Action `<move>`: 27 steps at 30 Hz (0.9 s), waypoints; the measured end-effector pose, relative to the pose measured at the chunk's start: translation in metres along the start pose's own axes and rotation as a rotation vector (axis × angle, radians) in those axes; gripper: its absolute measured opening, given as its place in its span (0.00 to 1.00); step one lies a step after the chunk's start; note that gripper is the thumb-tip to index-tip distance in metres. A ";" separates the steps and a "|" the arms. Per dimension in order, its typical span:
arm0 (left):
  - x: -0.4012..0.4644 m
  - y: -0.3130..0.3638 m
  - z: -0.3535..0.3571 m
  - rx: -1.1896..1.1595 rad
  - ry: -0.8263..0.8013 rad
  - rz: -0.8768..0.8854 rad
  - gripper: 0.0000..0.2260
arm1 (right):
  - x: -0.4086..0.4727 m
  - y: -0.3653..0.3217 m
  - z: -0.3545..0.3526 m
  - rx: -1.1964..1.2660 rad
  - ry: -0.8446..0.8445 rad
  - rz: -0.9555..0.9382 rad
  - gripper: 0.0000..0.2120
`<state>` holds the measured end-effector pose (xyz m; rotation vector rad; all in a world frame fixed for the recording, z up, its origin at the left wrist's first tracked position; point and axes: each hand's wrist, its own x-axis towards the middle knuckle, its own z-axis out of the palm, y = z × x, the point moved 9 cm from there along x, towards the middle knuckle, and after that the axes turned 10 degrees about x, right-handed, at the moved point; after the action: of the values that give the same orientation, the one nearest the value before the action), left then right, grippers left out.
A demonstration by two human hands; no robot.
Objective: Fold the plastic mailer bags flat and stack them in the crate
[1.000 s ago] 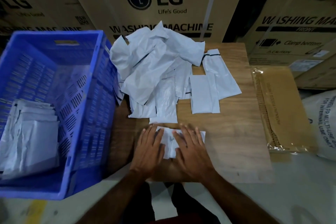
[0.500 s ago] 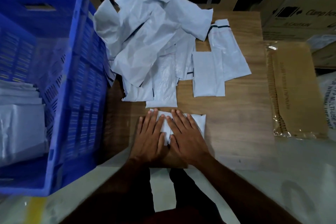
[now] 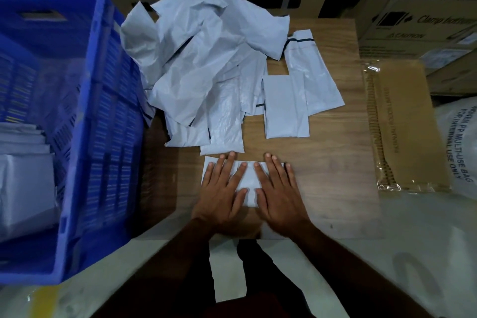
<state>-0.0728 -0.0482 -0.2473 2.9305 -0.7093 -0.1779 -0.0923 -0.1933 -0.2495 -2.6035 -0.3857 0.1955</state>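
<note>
Both hands lie flat, fingers straight and spread, pressing a folded white bag (image 3: pixel 249 181) down on the wooden surface (image 3: pixel 327 175) near the person. The left hand (image 3: pixel 222 193) covers its left part, the right hand (image 3: pixel 280 196) its right part. Just beyond, a loose heap of bags (image 3: pixel 206 59) fills the far middle of the surface. To the left stands a blue crate (image 3: pixel 103 137) with stacked bags (image 3: pixel 23 162) inside
</note>
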 end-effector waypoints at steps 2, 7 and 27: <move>-0.002 0.000 -0.007 -0.024 -0.026 0.001 0.30 | 0.001 -0.005 -0.005 0.000 -0.037 -0.070 0.32; -0.045 -0.027 -0.040 -0.060 0.080 -0.101 0.28 | 0.017 -0.039 -0.006 -0.098 -0.326 -0.525 0.37; -0.052 -0.050 -0.195 0.219 0.348 -0.143 0.27 | 0.058 -0.119 -0.084 -0.091 0.015 -0.344 0.37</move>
<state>-0.0691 0.0375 -0.0574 3.0951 -0.4937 0.4144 -0.0473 -0.1143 -0.1213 -2.5731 -0.8442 0.0408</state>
